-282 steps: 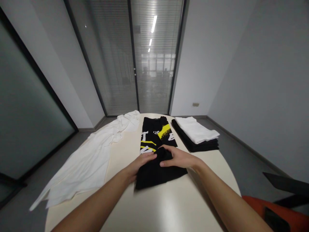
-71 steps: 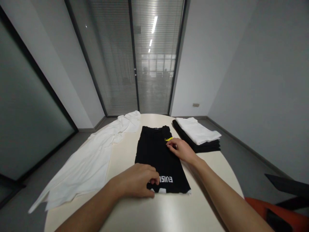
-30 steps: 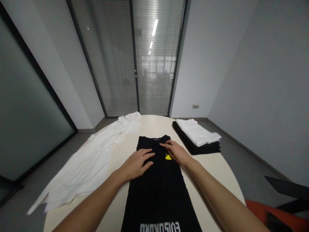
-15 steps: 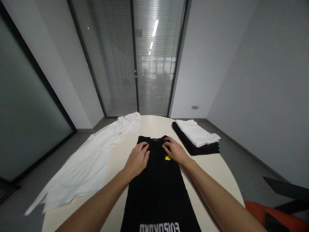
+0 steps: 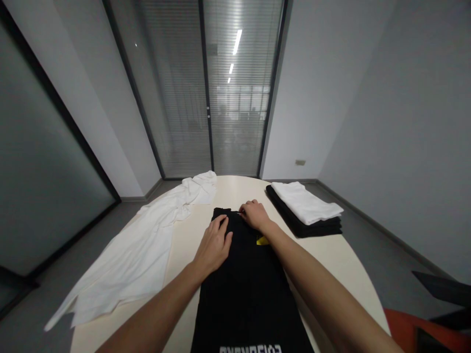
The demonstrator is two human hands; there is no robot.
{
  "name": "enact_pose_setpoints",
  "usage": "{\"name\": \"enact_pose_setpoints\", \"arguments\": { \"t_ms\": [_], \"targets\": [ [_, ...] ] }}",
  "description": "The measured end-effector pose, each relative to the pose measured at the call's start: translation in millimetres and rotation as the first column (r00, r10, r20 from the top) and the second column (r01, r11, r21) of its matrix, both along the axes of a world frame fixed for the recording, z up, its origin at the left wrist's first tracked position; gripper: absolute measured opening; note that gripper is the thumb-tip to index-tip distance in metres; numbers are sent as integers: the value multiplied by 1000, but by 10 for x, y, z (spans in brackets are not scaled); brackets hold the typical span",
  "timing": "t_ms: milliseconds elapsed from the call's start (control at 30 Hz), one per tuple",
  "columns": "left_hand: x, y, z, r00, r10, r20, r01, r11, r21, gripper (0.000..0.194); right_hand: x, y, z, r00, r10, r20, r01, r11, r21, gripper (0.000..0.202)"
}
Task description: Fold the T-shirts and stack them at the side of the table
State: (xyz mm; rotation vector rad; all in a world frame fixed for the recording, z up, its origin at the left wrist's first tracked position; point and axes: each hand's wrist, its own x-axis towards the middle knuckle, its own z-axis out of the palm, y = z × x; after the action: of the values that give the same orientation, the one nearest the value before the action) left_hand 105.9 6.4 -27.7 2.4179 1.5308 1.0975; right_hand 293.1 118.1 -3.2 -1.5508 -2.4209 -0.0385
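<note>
A black T-shirt [image 5: 246,284], its sides folded in to a long strip, lies on the table with its collar at the far end. It has a small yellow print on the chest and white lettering near me. My left hand [image 5: 215,242] rests on the shirt's upper left part, palm down with fingers stretched out. At the collar, the curled fingers of my right hand [image 5: 253,214] pinch the neckline cloth. Part of the yellow print is hidden beneath my right wrist.
On the left, a rumpled white long-sleeved garment [image 5: 136,255] spreads across the pale round table [image 5: 235,186], one sleeve hanging past its edge. A folded white garment [image 5: 305,202] tops a stack of folded black clothes [image 5: 320,229] at right. An orange chair [image 5: 412,331] stands lower right.
My right hand has moved left from the shirt's right shoulder to the collar, and its fingers have curled in. My left hand stays in nearly the same place. The view has shifted slightly.
</note>
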Motion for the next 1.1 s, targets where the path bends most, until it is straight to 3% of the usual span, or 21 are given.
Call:
{"name": "enact_pose_setpoints", "arguments": {
  "t_ms": [133,267,400,667,767,900,1100],
  "targets": [
    [6,21,-3,997,-26,-76,24,999,-28,47,-78,23,-30,996,-78,-49,78,997,-16,14],
    [-4,42,-47,985,-72,-159,48,988,-150,55,-26,8,-81,991,-89,-104,87,996,-18,23],
    [-22,72,-45,986,-71,-152,41,980,-195,53,140,-2,-78,987,-64,-146,67,997,22,28],
    [-53,131,-49,996,14,-88,-28,987,-158,50,327,6,-134,975,-201,-96,196,978,-66,40],
    [-124,277,-67,991,133,-19,-134,972,-192,50,355,41,-198,954,-272,-127,267,962,-60,38],
    [-253,597,-54,965,256,58,-222,915,-337,44,410,109,-276,919,-352,-176,346,936,-64,33],
    [-265,1043,-26,931,359,60,-304,858,-414,44,483,131,-352,908,-308,-285,307,950,-48,26]
  ]
}}
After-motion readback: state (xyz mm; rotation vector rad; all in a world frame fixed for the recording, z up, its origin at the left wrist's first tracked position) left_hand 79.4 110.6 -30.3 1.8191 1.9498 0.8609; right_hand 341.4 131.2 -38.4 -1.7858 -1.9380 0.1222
